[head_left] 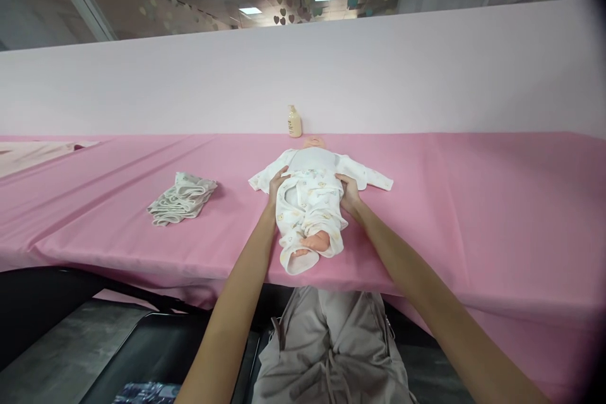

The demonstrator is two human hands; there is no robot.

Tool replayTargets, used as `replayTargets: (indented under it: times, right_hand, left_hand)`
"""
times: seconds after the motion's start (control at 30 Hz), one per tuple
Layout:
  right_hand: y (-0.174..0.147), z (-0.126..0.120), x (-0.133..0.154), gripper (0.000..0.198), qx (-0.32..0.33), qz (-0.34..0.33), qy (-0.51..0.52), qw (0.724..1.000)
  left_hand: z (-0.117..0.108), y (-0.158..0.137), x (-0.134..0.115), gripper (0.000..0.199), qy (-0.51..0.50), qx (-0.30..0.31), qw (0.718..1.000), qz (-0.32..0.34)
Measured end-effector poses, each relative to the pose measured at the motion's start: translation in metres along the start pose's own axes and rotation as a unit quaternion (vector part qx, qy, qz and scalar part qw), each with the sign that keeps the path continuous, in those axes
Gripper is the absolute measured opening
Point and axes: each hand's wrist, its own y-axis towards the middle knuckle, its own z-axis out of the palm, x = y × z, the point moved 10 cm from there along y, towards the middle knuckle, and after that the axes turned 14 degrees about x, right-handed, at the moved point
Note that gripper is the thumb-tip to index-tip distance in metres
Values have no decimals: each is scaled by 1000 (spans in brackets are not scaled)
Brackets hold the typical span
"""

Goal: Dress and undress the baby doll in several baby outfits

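Note:
A baby doll (316,241) lies on its back on the pink-covered table, its head at the far end and its feet towards me. It wears a white long-sleeved top (312,159) with the sleeves spread out. White patterned baby pants (310,202) cover its legs, and the feet show at the leg openings. My left hand (278,183) grips the pants' waist on the left side. On the opposite side, my right hand (349,192) has hold of the same waistband, thumb and fingers partly hidden by cloth.
A folded pale patterned cloth (184,197) lies on the pink tablecloth (473,214) to the left. Behind the doll's head stands a cream pump bottle (294,122) against the white partition (189,82). A black chair (156,353) is below at the left.

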Motion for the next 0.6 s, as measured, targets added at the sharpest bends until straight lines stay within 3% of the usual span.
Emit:
replayTargets:
  times: [0.13,0.23,0.37,0.5,0.6]
  right_hand:
    - [3,-30,17,21,-75,-51,-197,976]
    - [6,-38,25,26,-89,-80,-252,960]
    - [12,-43,30,23,-119,-98,-314,937]
    - [18,-55,26,30,-198,-60,-384,900]
    - [23,-63,20,38,-219,-29,-388,895]
  left_hand:
    - [-6,-3,-6,19,123,-10,992,12]
    - [-5,-5,-15,24,247,-6,968,41]
    - [-9,2,-17,36,349,-41,936,22]
    - [-21,11,3,41,321,-77,940,-82]
    - [-27,12,18,48,279,-87,947,-133]
